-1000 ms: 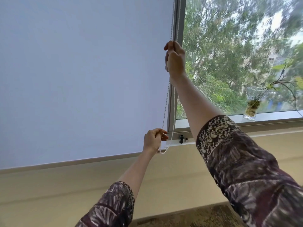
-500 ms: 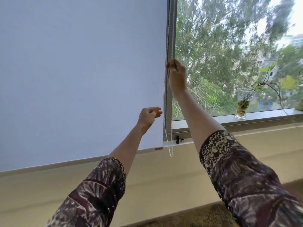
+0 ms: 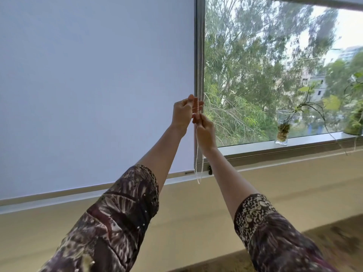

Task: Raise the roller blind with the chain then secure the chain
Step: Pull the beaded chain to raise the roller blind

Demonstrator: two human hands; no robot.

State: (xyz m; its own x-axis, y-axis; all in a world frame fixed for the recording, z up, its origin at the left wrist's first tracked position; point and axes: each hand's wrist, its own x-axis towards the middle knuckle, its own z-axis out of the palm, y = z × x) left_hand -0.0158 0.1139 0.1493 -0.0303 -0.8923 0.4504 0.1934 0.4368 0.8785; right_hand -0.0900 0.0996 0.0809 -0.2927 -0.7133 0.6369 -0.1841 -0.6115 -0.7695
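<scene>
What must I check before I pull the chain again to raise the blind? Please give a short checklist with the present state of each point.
1. Left hand holds the chain: ok, its fingers are curled on it.
2. Right hand holds the chain just below the left one: ok.
3. Hanging loop is apart from the black clip on the frame: ok.
4. Each hand is on the strand that lifts: cannot tell.
5. Roller blind is raised: not ok, its bottom edge sits low, near the sill.
6. Glass vase is away from both arms: ok.
</scene>
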